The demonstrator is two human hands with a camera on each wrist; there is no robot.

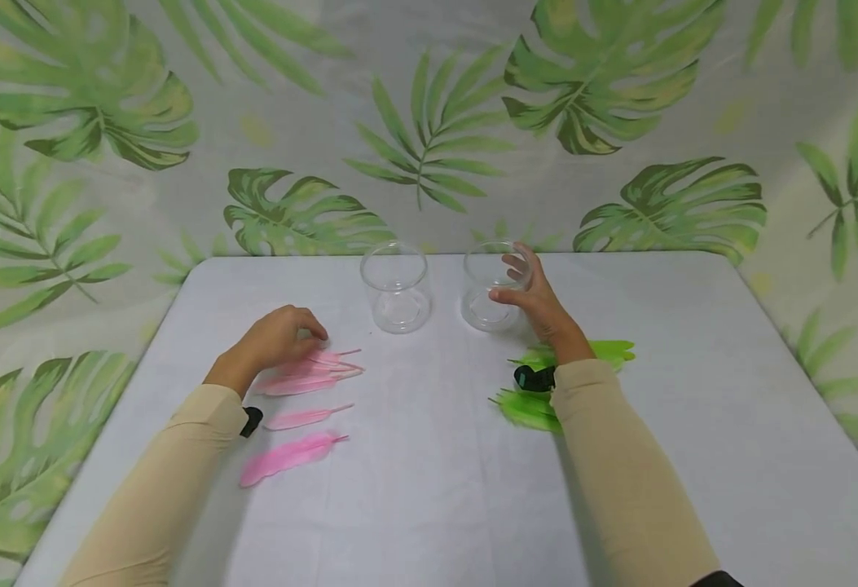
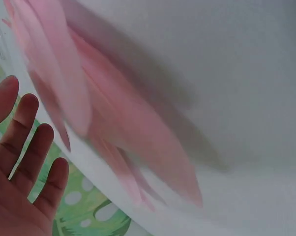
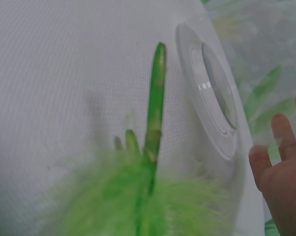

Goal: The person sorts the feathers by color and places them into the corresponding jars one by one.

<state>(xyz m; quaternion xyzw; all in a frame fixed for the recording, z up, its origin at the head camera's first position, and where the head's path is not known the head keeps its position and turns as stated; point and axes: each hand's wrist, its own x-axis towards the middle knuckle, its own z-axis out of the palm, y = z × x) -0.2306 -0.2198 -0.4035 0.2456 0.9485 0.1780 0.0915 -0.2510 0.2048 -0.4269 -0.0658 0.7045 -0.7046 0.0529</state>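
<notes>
My left hand [image 1: 282, 336], its fingers loosely bent, is over the upper pink feathers [image 1: 304, 383] in the head view. In the left wrist view, those pale pink feathers [image 2: 123, 113] lie bunched beside the fingers [image 2: 39, 147], which hold nothing. My right hand [image 1: 534, 297] holds a clear round jar [image 1: 483, 306] by its right side, thumb in front and fingers behind the glass. The jar stands upright on the white table. Green feathers [image 1: 531, 412] lie beneath the right wrist, partly hidden by it. Their fluffy bases and a green quill [image 3: 158, 93] fill the right wrist view's foreground.
A second clear jar [image 1: 397, 302] stands left of the held one, near the back edge of the white table [image 1: 414, 489]. Nearer the front lie a single pale pink feather [image 1: 300, 418] and a brighter pink one [image 1: 289, 458]. A leaf-print cloth [image 1: 436, 122] hangs behind.
</notes>
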